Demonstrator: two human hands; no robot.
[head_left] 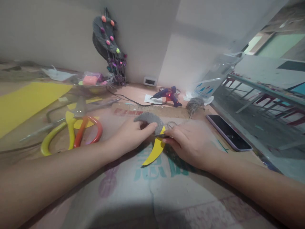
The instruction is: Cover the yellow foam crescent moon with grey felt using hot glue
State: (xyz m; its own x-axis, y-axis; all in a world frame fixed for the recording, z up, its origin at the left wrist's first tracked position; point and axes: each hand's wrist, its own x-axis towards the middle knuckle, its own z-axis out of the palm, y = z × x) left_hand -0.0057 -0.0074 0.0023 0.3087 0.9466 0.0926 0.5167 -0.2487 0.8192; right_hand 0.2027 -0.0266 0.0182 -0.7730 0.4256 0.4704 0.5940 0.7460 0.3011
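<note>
A crescent [156, 151] spans the space between my hands, its upper part wrapped in grey yarn [149, 118] and its lower, pointed part bare yellow. My left hand [133, 133] grips the wrapped part, thumb on top. At the border of grey and yellow, my right hand [184, 140] is closed in a pinch on a dark grey strand of yarn [161, 136] that crosses the crescent. A thin loop of yarn shows just above the right fingers. The right fingertips are partly hidden.
Scissors [71, 130] with yellow and red handles lie left, beside yellow sheet [35, 101]. Behind are a glue gun [168, 95] with a red light, a yarn ball [194, 105] and a finished grey crescent [105, 38] with pompoms. A phone [228, 132] lies right, near the table edge.
</note>
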